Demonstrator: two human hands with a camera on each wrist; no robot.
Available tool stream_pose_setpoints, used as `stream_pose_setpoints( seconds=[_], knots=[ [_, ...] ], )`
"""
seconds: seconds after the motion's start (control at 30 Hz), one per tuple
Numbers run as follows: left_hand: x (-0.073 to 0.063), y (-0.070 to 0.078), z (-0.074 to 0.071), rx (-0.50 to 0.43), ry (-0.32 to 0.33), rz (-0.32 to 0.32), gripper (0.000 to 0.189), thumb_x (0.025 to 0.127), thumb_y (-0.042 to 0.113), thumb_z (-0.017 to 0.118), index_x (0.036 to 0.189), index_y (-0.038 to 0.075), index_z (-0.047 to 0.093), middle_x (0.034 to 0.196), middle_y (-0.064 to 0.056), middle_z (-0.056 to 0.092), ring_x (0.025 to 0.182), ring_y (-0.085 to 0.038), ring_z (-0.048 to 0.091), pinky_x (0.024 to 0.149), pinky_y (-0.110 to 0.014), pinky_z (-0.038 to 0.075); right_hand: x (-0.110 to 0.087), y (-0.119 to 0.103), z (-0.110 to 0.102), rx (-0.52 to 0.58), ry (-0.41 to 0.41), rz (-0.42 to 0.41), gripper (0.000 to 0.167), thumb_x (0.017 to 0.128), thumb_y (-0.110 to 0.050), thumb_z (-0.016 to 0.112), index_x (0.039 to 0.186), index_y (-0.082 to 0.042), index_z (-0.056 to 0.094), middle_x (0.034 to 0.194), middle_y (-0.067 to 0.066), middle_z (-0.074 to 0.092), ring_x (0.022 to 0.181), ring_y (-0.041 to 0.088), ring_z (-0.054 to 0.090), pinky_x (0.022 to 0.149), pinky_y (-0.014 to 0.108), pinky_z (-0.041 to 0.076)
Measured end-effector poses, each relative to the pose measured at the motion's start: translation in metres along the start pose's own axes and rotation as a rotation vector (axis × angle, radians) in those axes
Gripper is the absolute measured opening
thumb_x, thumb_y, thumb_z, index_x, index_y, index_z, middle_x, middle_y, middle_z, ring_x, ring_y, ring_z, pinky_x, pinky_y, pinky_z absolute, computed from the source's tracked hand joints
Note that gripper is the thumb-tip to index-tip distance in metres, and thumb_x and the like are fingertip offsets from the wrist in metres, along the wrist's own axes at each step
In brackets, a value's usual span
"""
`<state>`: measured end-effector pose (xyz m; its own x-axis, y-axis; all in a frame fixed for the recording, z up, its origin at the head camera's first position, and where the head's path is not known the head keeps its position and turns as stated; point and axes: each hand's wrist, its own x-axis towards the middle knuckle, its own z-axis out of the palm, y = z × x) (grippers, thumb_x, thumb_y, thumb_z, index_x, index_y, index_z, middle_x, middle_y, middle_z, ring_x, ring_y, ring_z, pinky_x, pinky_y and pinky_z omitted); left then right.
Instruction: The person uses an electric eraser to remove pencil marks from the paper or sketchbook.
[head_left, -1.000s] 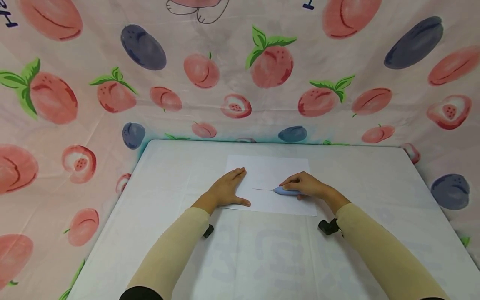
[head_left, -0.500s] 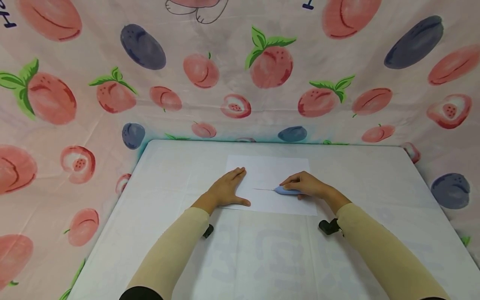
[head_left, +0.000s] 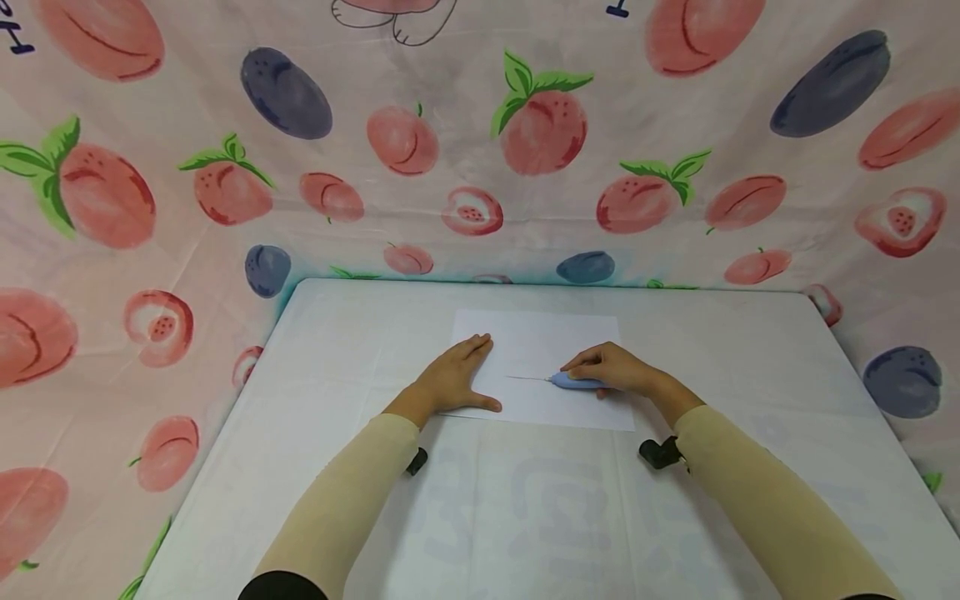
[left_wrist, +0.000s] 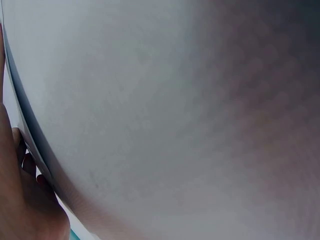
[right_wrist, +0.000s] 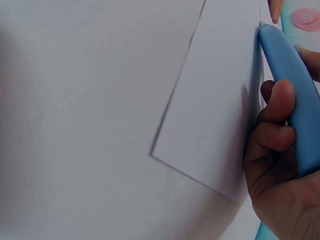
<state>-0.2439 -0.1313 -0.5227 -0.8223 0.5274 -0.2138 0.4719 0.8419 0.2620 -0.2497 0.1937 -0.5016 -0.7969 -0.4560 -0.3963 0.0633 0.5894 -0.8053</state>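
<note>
A white sheet of paper point(head_left: 536, 342) lies on the table. My left hand point(head_left: 456, 377) rests flat on the sheet's left part, fingers straight and thumb spread. My right hand point(head_left: 611, 368) grips a thick blue pen-like tool point(head_left: 577, 382) with a narrow tip, laid low over the right half of the sheet. From the tip a thin dark line point(head_left: 527, 378) runs left across the paper towards my left thumb. In the right wrist view, curled fingers point(right_wrist: 282, 100) wrap the blue tool point(right_wrist: 287, 65), its tip at the line. The left wrist view shows mostly blurred white surface and part of the hand point(left_wrist: 35, 210).
A white cloth point(head_left: 555, 517) with faint show-through print covers the table. Behind it and at both sides hangs a pink curtain point(head_left: 450, 75) printed with peaches. Small black devices point(head_left: 660, 452) sit under both wrists, below the beige sleeves point(head_left: 772, 500).
My right hand and the blue tool have shifted very slightly to the right, and the line is a touch longer. My left hand and the sheet stay put.
</note>
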Motion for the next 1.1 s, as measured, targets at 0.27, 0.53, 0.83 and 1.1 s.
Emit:
stream_pose_setpoints(
  seconds=[0.27,0.53,0.83,1.1],
  knots=[
    [-0.0005,0.0001,-0.0010,-0.008,0.000,0.007,0.120,0.072,0.079,0.064,0.159,0.015,0.013,0.166,0.003,0.009,0.153,-0.016,0.009,0.123,-0.034,0.015,-0.0002,0.0001,-0.0007,-0.007,-0.004,-0.005,0.032,0.095,-0.032,0.066,0.120,-0.013,0.072,0.131,0.015,0.060,0.060,0.015,0.052,0.059,0.026,0.049],
    [0.0010,-0.0009,-0.0001,-0.006,-0.005,0.002,0.121,0.071,0.081,0.063,0.160,0.016,0.012,0.166,0.004,0.008,0.153,-0.015,0.007,0.123,-0.033,0.014,-0.0015,-0.0007,-0.0008,-0.003,-0.001,-0.002,0.032,0.095,-0.031,0.065,0.121,-0.013,0.072,0.131,0.015,0.060,0.060,0.015,0.050,0.057,0.025,0.048],
    [-0.0012,-0.0003,-0.0005,-0.014,0.002,0.007,0.119,0.072,0.078,0.065,0.159,0.015,0.013,0.166,0.002,0.010,0.153,-0.017,0.009,0.123,-0.035,0.016,-0.0009,-0.0012,-0.0003,0.002,-0.002,-0.006,0.032,0.095,-0.031,0.066,0.121,-0.012,0.072,0.132,0.015,0.060,0.060,0.014,0.050,0.056,0.025,0.049],
    [-0.0030,0.0018,-0.0036,-0.037,-0.012,-0.005,0.119,0.072,0.078,0.065,0.159,0.016,0.012,0.166,0.005,0.007,0.153,-0.015,0.007,0.124,-0.034,0.014,0.0013,-0.0020,0.0004,-0.013,-0.003,-0.022,0.033,0.095,-0.031,0.066,0.121,-0.011,0.072,0.122,0.011,0.064,0.064,0.014,0.050,0.057,0.026,0.050]
  ],
)
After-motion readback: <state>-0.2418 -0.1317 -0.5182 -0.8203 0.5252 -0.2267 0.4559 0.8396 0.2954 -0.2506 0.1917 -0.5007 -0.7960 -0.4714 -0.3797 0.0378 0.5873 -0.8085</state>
